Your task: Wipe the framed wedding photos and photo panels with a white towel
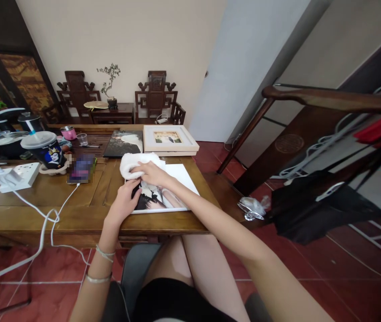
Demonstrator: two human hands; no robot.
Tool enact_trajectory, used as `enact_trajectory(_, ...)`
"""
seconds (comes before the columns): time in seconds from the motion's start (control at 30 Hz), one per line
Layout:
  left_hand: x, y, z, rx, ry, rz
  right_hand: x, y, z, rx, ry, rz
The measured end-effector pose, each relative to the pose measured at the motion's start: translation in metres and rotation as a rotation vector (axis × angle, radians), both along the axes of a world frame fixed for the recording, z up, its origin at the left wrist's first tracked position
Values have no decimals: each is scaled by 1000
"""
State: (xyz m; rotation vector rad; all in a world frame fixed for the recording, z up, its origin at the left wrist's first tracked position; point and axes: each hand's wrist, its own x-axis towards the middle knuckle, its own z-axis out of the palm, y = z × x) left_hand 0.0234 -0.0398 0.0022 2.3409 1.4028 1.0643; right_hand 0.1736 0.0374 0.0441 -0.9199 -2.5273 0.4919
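**Head view: cloth on a photo print at the table's near edge**

Head camera looks down on a long wooden table [86,219], and everything below is placed from it. On its near right part lies a large photo print [173,190], flat, its lower edge close to the table's near rim. A white cloth [133,162] is bunched at the print's far left corner. Further back on the table sit a framed picture [169,139] and, just left of it, a dark unframed print [123,143]. Toward the left end stand a lidded cup [44,150] and a white power strip [18,175], with a phone [81,169] between them and the prints.

To wipe well, I judge that the cloth should stay flat and gathered under the palm, pressure light and even, strokes running off the print's edge, while the other hand pins the print so it cannot slide on the wood.

The right hand [152,173] reaches in from the lower right, forearm stretched long, fingers closed down over the cloth's near side. The left hand [125,201] comes up from below, wrist bangled, palm down and fingers loosely spread, pressing the print's left edge and holding nothing.
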Motion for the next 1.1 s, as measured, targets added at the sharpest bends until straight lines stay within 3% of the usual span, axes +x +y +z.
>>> enact_trajectory(0.27, -2, 2, -4, -49, -56, 16, 110, -4, -9, 65, 56, -106)
enact_trajectory(0.37, -2, 2, -4, -71, -95, 39, 142, -18, -16, 64, 28, -123)
enact_trajectory(0.47, -3, 1, -2, -89, -112, 40, 157, -51, -20, 50, 9, -87)
enact_trajectory(0.6, -3, -1, 1, -90, -76, 42, 156, -101, -15, 20, -72, -26)
enact_trajectory(0.7, -3, -2, 1, -92, -29, 55, 149, -112, -9, 15, -142, -38)
enact_trajectory(0.8, -3, -1, -2, -84, -7, 62, 141, -94, -11, 56, -172, -88)
enact_trajectory(1.0, -4, 1, -5, -76, 47, 59, 133, -21, -19, 148, -118, -168)
enact_trajectory(1.1, -5, 2, -5, -65, 36, 53, 132, 0, -18, 167, -70, -202)
